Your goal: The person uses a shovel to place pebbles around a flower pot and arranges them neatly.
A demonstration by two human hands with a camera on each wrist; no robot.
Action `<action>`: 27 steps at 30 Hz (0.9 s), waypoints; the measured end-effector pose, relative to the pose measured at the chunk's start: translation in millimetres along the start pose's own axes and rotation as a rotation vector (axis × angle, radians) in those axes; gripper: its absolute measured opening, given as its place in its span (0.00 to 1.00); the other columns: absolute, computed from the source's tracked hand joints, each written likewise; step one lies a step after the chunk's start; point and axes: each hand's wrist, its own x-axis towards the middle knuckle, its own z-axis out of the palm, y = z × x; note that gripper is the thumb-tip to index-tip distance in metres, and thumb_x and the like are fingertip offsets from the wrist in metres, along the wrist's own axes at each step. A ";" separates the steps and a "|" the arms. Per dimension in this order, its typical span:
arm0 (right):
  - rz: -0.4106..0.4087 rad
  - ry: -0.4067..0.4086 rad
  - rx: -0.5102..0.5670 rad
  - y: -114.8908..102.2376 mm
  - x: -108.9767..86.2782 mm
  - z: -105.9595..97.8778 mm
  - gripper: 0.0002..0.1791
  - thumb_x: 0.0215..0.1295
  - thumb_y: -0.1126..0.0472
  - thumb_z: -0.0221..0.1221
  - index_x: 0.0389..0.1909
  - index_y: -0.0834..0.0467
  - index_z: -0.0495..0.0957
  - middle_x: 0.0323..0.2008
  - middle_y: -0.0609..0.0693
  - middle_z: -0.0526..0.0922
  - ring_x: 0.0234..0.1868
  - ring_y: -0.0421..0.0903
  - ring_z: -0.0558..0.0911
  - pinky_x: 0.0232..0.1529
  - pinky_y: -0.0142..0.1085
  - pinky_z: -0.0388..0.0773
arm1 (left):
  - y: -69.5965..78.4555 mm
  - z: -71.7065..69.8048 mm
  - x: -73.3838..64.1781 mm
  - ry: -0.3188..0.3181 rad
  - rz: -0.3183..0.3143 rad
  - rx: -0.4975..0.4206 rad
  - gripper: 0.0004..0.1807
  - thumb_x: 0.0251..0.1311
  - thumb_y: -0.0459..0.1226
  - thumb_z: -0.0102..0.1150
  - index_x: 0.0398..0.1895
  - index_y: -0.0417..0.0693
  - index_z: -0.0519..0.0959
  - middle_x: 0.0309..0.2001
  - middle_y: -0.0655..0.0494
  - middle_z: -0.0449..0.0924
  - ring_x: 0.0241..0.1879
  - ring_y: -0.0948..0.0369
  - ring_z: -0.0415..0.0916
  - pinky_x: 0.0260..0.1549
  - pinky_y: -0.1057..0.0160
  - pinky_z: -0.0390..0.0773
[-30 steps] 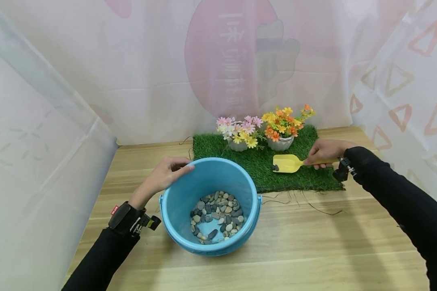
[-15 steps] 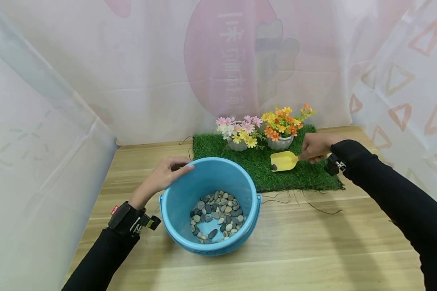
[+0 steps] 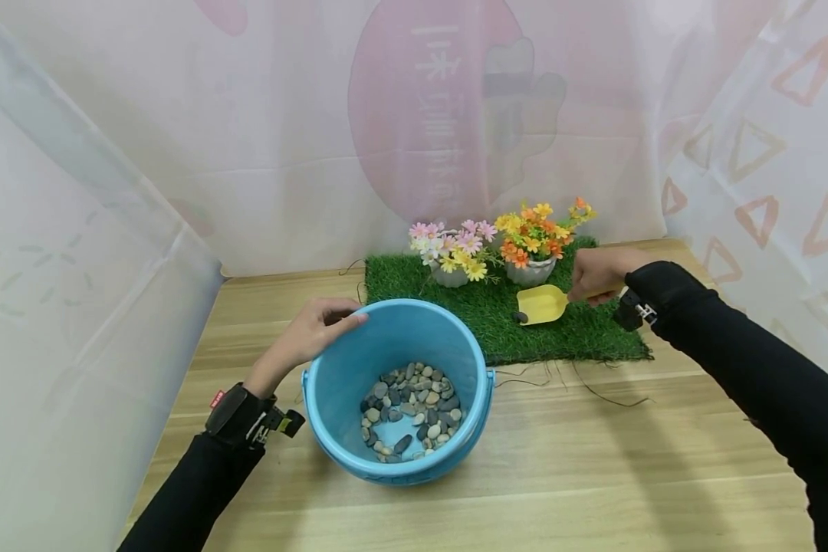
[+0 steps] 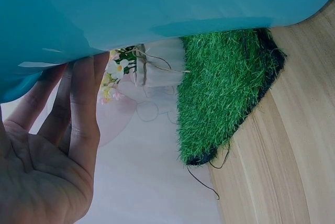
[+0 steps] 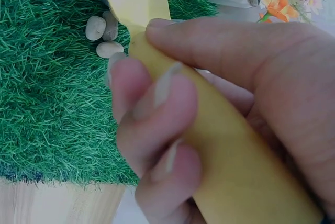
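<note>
My left hand holds the rim of a blue bucket, its thumb lying at the rim. In the left wrist view its fingers reach up against the bucket's outer wall. Several grey, black and tan pebbles lie on the bucket floor. My right hand grips the thick handle of a small yellow shovel, which is low over the artificial grass mat. A dark pebble sits at the shovel's front corner. In the right wrist view, pale pebbles lie on the grass beside the blade.
Two flowerpots stand behind the shovel at the mat's back: one with pink and yellow flowers, one with orange and yellow flowers. Printed cloth hangs around the wooden table. Loose threads trail from the mat's front edge.
My right hand has moved slightly left and away from me with the shovel, whose blade has then shifted a little right. The left hand and bucket have stayed put.
</note>
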 end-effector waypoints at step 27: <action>-0.138 0.082 0.194 18.0 -41.1 0.4 0.13 0.66 0.48 0.54 0.32 0.50 0.83 0.21 0.54 0.77 0.16 0.47 0.70 0.18 0.34 0.69 | -44.2 3.6 4.4 0.020 -0.005 -0.008 0.11 0.65 0.41 0.52 0.45 0.48 0.80 0.37 0.54 0.81 0.31 0.61 0.79 0.28 0.60 0.81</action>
